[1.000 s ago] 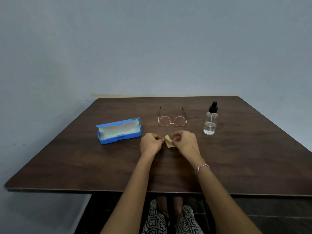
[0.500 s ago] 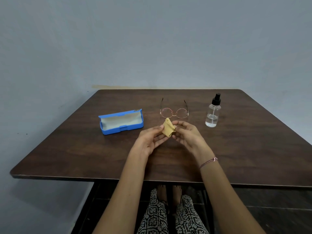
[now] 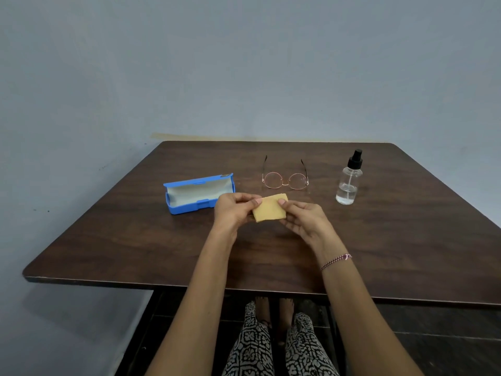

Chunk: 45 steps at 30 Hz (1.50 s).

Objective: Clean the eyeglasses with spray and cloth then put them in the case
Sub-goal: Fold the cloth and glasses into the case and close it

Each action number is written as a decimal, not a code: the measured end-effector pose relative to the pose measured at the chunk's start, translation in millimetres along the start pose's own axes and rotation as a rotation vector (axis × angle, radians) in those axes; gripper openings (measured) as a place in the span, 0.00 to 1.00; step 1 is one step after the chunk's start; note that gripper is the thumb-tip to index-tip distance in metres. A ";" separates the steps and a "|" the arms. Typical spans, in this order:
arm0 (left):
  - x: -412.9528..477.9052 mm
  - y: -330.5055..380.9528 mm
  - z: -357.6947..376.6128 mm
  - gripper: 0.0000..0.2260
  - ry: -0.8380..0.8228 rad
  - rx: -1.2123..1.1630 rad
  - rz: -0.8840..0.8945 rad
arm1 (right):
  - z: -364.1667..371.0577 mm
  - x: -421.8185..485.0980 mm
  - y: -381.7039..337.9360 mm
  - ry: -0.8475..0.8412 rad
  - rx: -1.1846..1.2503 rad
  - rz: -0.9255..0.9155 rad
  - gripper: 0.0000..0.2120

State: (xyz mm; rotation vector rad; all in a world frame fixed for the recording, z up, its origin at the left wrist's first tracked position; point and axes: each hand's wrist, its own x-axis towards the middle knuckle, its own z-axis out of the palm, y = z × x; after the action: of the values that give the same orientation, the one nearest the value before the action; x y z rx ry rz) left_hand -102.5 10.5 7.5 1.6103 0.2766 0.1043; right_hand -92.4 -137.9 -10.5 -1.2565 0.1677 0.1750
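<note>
The left hand (image 3: 233, 213) is covering the right front corner of the case (image 3: 195, 194). The cloth (image 3: 269, 208) is hiding fingers of that hand and the right hand (image 3: 303, 221). The table (image 3: 406, 253) is running past the right edge, 2 forearms (image 3: 189, 308) past the bottom.

Unfolded from a tiny crumpled wad a second ago into a flat yellow cloth (image 3: 269, 209)! Stretched wide now, pinched at either edge by left hand (image 3: 233, 213) and right hand (image 3: 305, 219), drawn farther apart than before.

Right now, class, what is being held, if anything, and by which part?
The yellow cloth: the left hand pinches its left side, and the right hand pinches its right side.
</note>
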 end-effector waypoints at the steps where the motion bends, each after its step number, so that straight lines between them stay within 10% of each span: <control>1: 1.2 -2.0 0.4 0.03 0.069 0.073 0.033 | 0.6 -0.3 -1.3 0.016 0.053 0.008 0.03; 4: -0.3 -2.8 3.5 0.02 0.281 0.241 0.155 | 3.6 -0.5 -3.6 0.092 0.103 -0.045 0.04; 10: -7.4 5.1 24.2 0.08 0.058 -0.085 0.067 | 20.3 -2.4 -0.5 0.123 -0.075 -0.218 0.05; 36: -2.3 2.5 -11.4 0.09 0.044 -0.484 -0.245 | 48.0 3.8 1.2 -0.079 -0.318 -0.220 0.02; 45: 3.2 1.6 -24.8 0.03 0.083 -0.544 -0.237 | 56.0 0.6 -6.6 -0.102 0.039 -0.015 0.04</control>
State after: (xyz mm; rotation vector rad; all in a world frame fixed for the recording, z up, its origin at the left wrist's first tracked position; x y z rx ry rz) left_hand -105.1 35.3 10.3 1.0270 0.4576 0.0571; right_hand -88.7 -86.5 12.3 -1.2070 0.0738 0.2218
